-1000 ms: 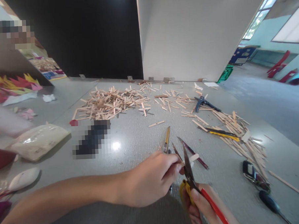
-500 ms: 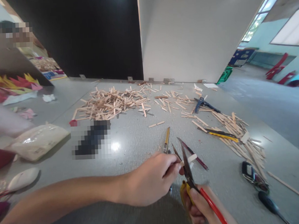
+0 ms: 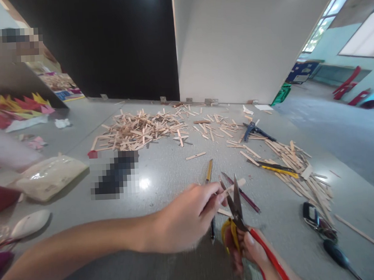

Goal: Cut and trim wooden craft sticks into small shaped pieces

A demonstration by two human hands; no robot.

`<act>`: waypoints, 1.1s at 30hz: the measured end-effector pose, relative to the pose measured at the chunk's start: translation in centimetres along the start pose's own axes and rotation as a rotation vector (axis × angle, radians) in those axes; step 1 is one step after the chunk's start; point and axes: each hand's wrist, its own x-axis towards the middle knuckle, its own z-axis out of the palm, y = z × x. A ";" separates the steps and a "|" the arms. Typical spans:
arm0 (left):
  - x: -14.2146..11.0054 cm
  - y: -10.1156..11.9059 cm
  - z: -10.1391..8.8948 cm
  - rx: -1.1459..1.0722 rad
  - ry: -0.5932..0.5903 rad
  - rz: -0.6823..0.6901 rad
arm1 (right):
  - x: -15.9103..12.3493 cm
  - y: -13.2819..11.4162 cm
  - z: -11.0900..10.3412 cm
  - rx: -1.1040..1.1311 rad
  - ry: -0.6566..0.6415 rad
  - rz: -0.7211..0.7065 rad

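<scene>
My left hand point(image 3: 190, 218) pinches a wooden craft stick point(image 3: 241, 184) between thumb and fingers. My right hand point(image 3: 249, 253), low in the view, grips scissors point(image 3: 238, 208) with dark blades and red and yellow handle parts. Their blades are parted around the stick, just beyond my left fingertips. Below my left fingers, a pale wooden piece point(image 3: 224, 212) lies on the table. A dark red pen-like tool point(image 3: 248, 201) lies behind the blades, and a yellow cutter knife point(image 3: 209, 171) is partly hidden by my left hand.
A heap of craft sticks point(image 3: 140, 129) lies at the back, with more sticks point(image 3: 296, 160) at right beside a yellow-and-black cutter point(image 3: 279, 171). Blue-handled pliers point(image 3: 251, 131), keys point(image 3: 317, 221), a white mouse point(image 3: 31, 224) and a plastic bag point(image 3: 52, 177) surround the work area. Upright panels point(image 3: 226, 47) stand behind.
The scissors have turned, their blades shifting slightly upward around the stick. My left hand has moved slightly up and left. The pale wooden piece below it now shows.
</scene>
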 end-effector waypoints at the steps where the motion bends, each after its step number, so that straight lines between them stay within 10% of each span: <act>1: 0.0 0.1 -0.2 -0.003 0.010 0.016 | 0.3 0.0 -0.1 -0.013 0.000 -0.010; 7: 0.1 0.1 -1.2 0.000 0.066 0.044 | 1.2 -1.3 -0.6 -0.065 0.041 -0.120; 11: 0.2 -0.1 -1.5 0.016 0.117 0.050 | 0.8 -4.8 -1.5 -0.431 0.546 -0.306; 17: 1.1 -0.6 -2.5 0.060 0.224 0.134 | 2.9 -7.5 -6.7 -1.177 0.957 -0.244; 27: 4.9 -4.6 -3.3 0.212 0.080 0.129 | 4.7 -4.9 -9.1 -1.355 0.877 -0.608; 33: 4.4 -4.3 -0.7 0.237 -0.090 0.150 | 4.0 -4.3 -6.0 -1.420 0.466 -1.009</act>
